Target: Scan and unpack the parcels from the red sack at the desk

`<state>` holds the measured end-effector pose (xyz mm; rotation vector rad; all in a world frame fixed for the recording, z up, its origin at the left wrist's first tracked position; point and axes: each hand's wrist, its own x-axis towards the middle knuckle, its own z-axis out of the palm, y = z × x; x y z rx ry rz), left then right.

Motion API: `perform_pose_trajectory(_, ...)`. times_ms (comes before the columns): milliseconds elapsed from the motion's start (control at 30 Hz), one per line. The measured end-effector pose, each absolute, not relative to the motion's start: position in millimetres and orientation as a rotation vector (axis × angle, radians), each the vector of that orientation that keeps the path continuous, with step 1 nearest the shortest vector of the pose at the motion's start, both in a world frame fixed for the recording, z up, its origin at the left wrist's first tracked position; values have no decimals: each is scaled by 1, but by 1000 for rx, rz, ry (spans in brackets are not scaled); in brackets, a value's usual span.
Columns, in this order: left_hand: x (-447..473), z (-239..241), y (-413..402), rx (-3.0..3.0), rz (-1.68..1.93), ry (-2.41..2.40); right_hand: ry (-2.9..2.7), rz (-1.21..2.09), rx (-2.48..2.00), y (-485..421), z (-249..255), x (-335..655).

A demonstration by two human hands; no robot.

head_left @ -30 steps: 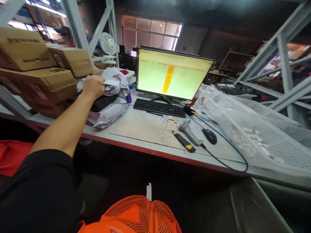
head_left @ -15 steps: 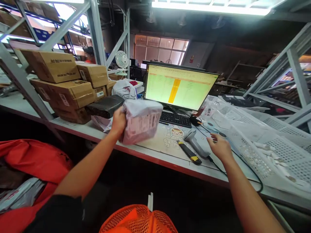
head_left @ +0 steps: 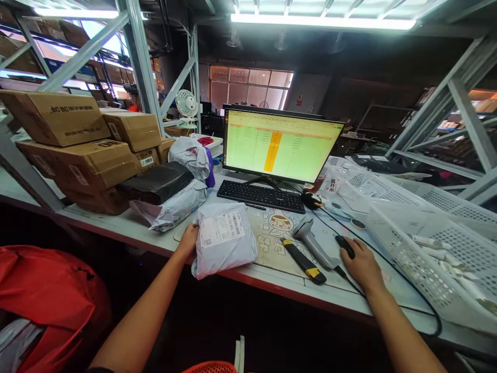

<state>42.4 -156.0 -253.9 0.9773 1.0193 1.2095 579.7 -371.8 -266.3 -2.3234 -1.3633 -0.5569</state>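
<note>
My left hand (head_left: 187,242) grips the left edge of a grey poly-mailer parcel (head_left: 224,238) with a white shipping label. The parcel lies on the desk mat (head_left: 272,243) near the front edge of the table. My right hand (head_left: 361,261) rests closed over a black computer mouse (head_left: 345,245). Between my hands lie a grey barcode scanner (head_left: 312,241) and a black-and-yellow utility knife (head_left: 303,260). A keyboard (head_left: 261,196) and a lit monitor (head_left: 280,145) stand behind the parcel.
More mailer bags (head_left: 174,194) and stacked cardboard boxes (head_left: 81,150) fill the left of the table. White perforated baskets (head_left: 423,228) sit at the right. A red bag (head_left: 46,295) lies below left. Metal shelving frames stand on both sides.
My left hand took a parcel from the pile at the left, carried it over and set it down on the mat. My right hand came in and settled on the mouse.
</note>
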Motion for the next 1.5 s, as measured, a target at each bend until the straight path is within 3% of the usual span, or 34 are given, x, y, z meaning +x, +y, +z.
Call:
perform_pose_trajectory(267,40,-265,-157,918,1212,999,-1524,-637,-2082,-373,-274,587)
perform_pose_trajectory(700,43,-256,-163,844,1219,1023,-1542,-642,-2068,-372,-275,588)
perform_pose_trajectory(900,43,-248,-162,742,1225,993,-1476,-505,-2133,-369,-234,554)
perform_pose_trajectory(1067,42,-238,-162,773,1193,739,-1412,-13,-2401,-345,-213,500)
perform_pose_trajectory(1267,51,-241,-163,852,1187,637,-1539,-33,-2746,-314,-202,447)
perform_pose_trajectory(1500,64,-238,-161,1048,1241,742,-1515,267,-2473,-325,-107,439)
